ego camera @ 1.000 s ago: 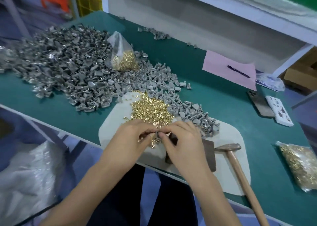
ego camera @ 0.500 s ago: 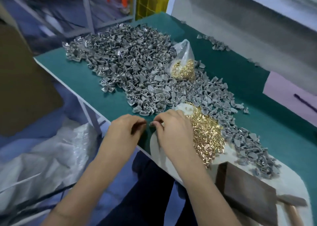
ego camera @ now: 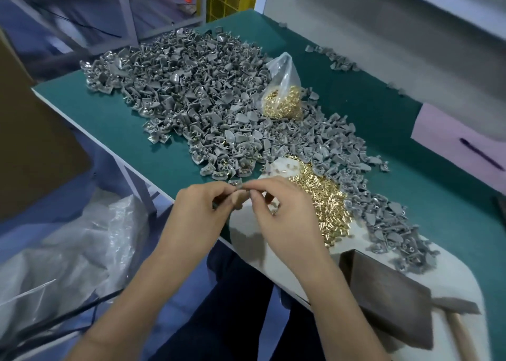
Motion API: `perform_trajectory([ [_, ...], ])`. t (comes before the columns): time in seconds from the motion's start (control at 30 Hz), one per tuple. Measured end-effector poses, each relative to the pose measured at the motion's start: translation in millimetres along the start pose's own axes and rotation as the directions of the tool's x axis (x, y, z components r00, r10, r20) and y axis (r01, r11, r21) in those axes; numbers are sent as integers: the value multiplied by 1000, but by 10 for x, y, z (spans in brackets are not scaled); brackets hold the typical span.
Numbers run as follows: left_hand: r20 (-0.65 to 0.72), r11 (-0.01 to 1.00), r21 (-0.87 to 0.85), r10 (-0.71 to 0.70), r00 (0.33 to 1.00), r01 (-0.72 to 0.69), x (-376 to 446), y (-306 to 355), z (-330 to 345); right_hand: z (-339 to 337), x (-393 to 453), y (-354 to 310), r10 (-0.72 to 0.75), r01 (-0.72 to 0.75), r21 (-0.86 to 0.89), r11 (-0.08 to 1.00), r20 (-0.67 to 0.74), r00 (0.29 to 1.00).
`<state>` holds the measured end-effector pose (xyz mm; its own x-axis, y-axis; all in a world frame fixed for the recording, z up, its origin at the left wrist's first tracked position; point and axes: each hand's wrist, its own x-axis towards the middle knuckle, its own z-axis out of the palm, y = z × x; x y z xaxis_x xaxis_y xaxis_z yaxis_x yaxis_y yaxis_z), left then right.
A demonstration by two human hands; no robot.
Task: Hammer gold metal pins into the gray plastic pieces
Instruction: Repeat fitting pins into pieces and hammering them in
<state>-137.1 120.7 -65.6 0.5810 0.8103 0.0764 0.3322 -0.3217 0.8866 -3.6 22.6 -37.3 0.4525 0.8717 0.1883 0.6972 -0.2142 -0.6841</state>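
So both hands are up at the near edge of the desk (ego camera: 410,130), just on the near-left side of the loose gold pins (ego camera: 320,196). The left hand (ego camera: 202,212) has its fingers curled in and pinches one small gray plastic piece (ego camera: 237,187) at the fingertips. The right hand (ego camera: 282,210) is curled too, fingertips meeting the left ones right at that piece. Looks to me like a pin is being started into the piece by hand, but the pin itself is too small to make out, so can't swear to it.

Where stuff is, going off the loose pin pile: the big heap of gray plastic pieces (ego camera: 191,95) sprawls beyond it and off to the left, with more trailing down its right side. A clear bag of pins (ego camera: 283,97) sits further back in the heap. The dark block (ego camera: 383,286) is nearer to the person and to the right of the pile, and the hammer (ego camera: 460,314) lies just past the block, at the frame edge. Pile and block both sit on a pale mat (ego camera: 273,237).

My two cents on doing this bit well: get the pin sitting straight in its hole before it goes anywhere near the block. If it leans, I'd guess the hammer bends it or skids off the plastic. Seat it finger-tight, then set the piece flat on the block so it doesn't rock.
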Motion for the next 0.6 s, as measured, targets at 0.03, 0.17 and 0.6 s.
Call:
perform_trajectory([
  [0.03,42,999,-50,-11,999,13,-3,42,41,-82,-88,8,17,-17,84,996,2,1000],
  [0.17,195,956,-290,7,981,51,-51,302,270,-422,-400,118,96,-78,225,971,-70,993],
  [0.6,500,971,-207,210,840,-119,-67,957,1275,-1106,-1155,787,374,-241,299,923,-554,744],
])
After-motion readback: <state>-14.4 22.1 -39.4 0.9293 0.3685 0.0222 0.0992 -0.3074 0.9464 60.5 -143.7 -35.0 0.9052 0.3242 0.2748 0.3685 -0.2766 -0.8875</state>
